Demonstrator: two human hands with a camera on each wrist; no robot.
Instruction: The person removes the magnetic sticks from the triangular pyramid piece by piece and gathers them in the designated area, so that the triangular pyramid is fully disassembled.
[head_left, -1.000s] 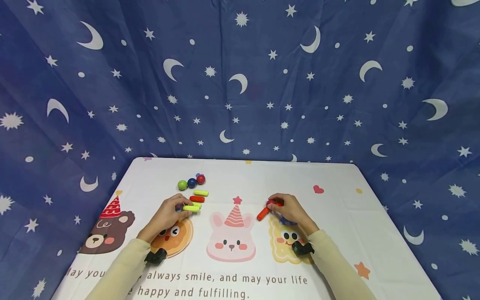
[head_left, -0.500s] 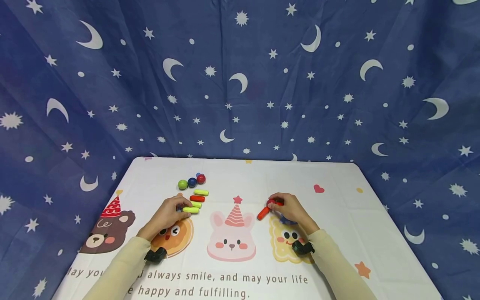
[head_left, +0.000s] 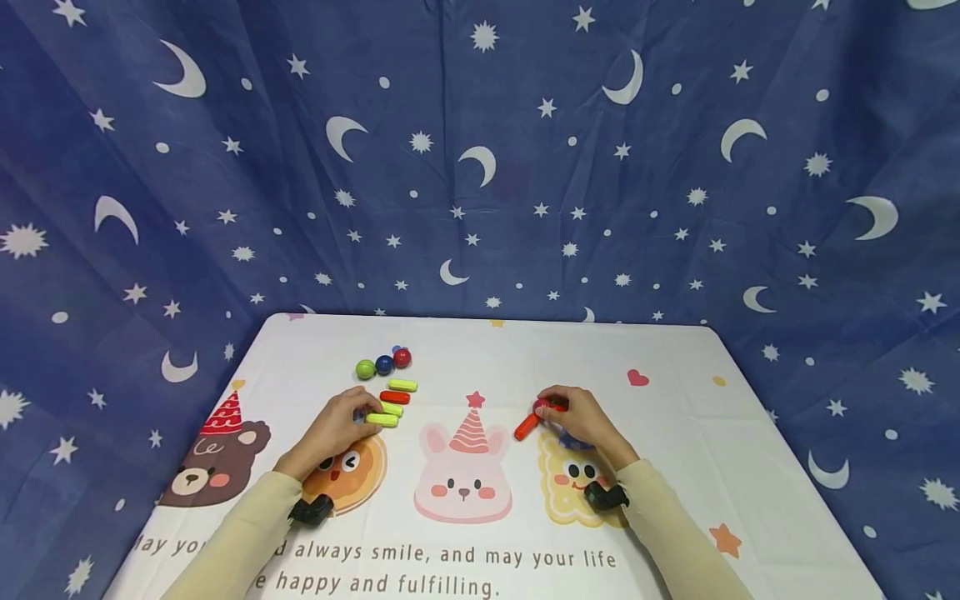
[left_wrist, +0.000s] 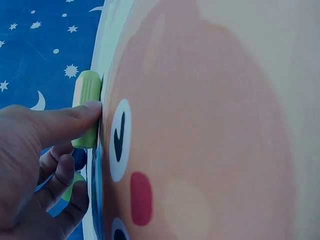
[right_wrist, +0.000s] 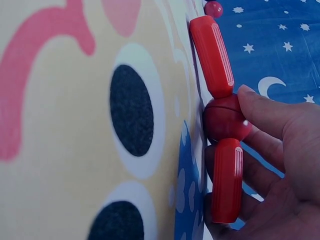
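On the left, my left hand [head_left: 332, 431] holds a yellow-green stick [head_left: 382, 420] by its left end; in the left wrist view the thumb lies on that stick [left_wrist: 88, 90], while the other fingers bend behind. A second yellow-green stick [head_left: 393, 409] lies just beyond it, followed by a red stick [head_left: 394, 397] and another yellow-green stick [head_left: 403, 386]. My right hand [head_left: 588, 422] grips a red ball [right_wrist: 225, 120]. Two red sticks meet this ball, one [right_wrist: 212, 57] pointing away from the fingers, the other [right_wrist: 227, 182] across them.
Behind the sticks, a green ball [head_left: 365, 369], a dark blue ball [head_left: 384, 365] and a red ball [head_left: 402, 358] sit in a row. A printed white cloth [head_left: 495, 358] covers the table, with a starry blue curtain [head_left: 510, 250] behind.
The yellow-green stick in my left hand has shifted slightly toward me, so more of the one behind it shows. My right hand stays where it was.
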